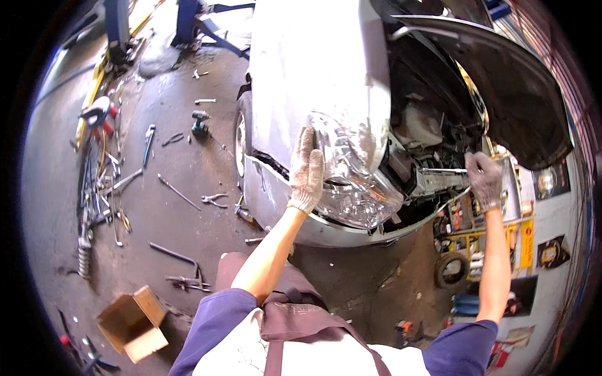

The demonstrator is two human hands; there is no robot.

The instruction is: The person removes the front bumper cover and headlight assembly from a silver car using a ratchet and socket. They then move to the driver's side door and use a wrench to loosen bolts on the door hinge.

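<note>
My left hand (306,175), in a knitted glove, lies flat with its fingers stretched along the front fender (276,188) of a silver car, at the edge of the headlight (360,202). The clear headlight lens sits at the car's front corner. My right hand (485,180), gloved too, is closed above the front of the open engine bay (423,128). A slim silver bar (442,170) runs along the front panel up to these fingers. Whether they grip the bar or something else is hidden.
The raised hood (501,81) stands to the right of the engine bay. On the floor at left lie a cordless drill (199,123), pliers (214,200) and several wrenches and bars. A cardboard box (133,321) stands at lower left, a loose tire (451,269) at right.
</note>
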